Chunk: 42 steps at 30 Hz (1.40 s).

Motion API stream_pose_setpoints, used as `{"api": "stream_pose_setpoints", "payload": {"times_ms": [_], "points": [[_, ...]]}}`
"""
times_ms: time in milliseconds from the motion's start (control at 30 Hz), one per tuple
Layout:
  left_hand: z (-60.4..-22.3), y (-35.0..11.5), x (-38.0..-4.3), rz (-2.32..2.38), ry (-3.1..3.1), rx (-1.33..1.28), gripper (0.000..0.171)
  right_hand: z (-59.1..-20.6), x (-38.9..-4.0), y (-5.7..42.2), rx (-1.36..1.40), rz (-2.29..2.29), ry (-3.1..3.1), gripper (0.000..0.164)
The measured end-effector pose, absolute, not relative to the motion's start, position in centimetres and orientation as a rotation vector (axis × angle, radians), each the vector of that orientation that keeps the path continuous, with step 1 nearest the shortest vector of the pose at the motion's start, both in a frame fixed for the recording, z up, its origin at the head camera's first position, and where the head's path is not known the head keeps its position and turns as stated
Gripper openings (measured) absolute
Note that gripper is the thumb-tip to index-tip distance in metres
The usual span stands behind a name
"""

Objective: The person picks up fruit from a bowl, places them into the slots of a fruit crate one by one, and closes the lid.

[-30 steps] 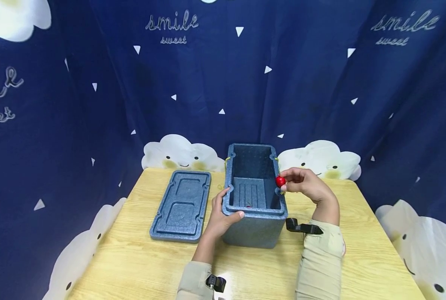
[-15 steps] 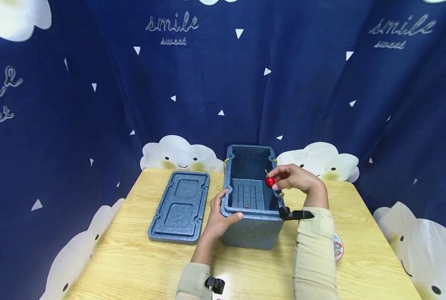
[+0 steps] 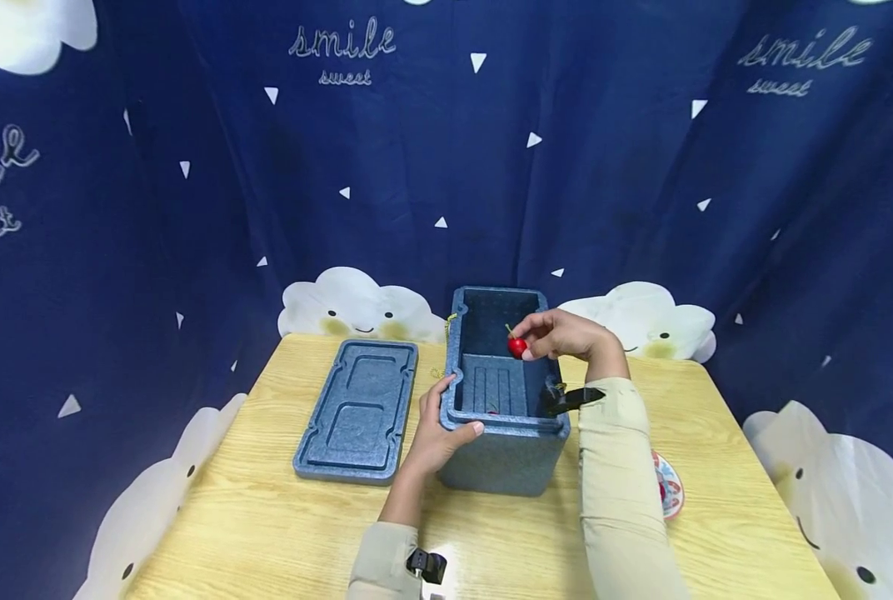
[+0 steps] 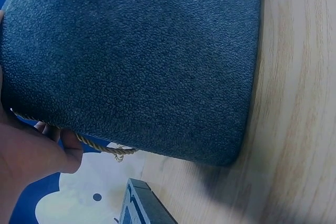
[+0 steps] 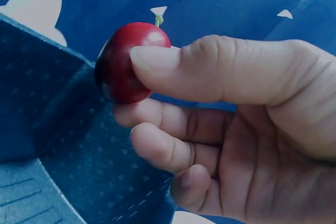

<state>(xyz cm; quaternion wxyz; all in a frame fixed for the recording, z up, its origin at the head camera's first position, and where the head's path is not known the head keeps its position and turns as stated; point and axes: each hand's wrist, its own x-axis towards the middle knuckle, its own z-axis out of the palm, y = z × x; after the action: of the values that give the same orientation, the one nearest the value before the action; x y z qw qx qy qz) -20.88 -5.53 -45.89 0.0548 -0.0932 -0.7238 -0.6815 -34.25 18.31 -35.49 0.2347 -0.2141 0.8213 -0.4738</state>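
Observation:
Between thumb and fingers, my right hand point(image 3: 564, 335) pinches a red cherry point(image 5: 131, 66) with a green stem. In the head view the cherry is over the opening of a deep blue-grey foam box point(image 3: 502, 458). My left hand point(image 3: 439, 433) grips the box's near left corner, its thumb on the front rim and its fingers along the left side. A small red thing point(image 3: 493, 409) lies on the box floor by the near wall, mostly hidden. In the left wrist view the box's front wall point(image 4: 142, 66) fills much of the frame, with a twisted rope point(image 4: 102, 148) below it.
The box's lid point(image 3: 358, 412) lies flat on the wooden table point(image 3: 244, 500), left of the box. A patterned plate point(image 3: 671, 492) with something red on it sits to the right, partly behind the right sleeve. A dark blue curtain point(image 3: 386, 150) hangs behind the table.
My right hand has carried the cherry leftward from the box's right rim to over the opening. More of the patterned plate shows now. My left hand keeps its grip on the corner.

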Motion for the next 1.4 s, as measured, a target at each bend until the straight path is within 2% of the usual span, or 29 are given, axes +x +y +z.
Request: {"api": "stream_pose_setpoints", "payload": {"times_ms": [333, 1067, 1400], "points": [[-45.9, -5.5, -21.0, -2.051, -2.224, -0.273, 0.081, -36.6, -35.5, 16.7, -0.552, -1.197, 2.173, 0.041], [-45.7, -5.6, -21.2, -2.065, -2.214, -0.298, 0.081, -37.9, -36.0, 14.9, -0.468, -1.082, 2.096, 0.033], [-45.7, -5.6, -21.0, -2.065, -2.219, -0.283, 0.082, -36.3, -34.5, 15.1, -0.513, -1.130, 2.230, 0.033]]}}
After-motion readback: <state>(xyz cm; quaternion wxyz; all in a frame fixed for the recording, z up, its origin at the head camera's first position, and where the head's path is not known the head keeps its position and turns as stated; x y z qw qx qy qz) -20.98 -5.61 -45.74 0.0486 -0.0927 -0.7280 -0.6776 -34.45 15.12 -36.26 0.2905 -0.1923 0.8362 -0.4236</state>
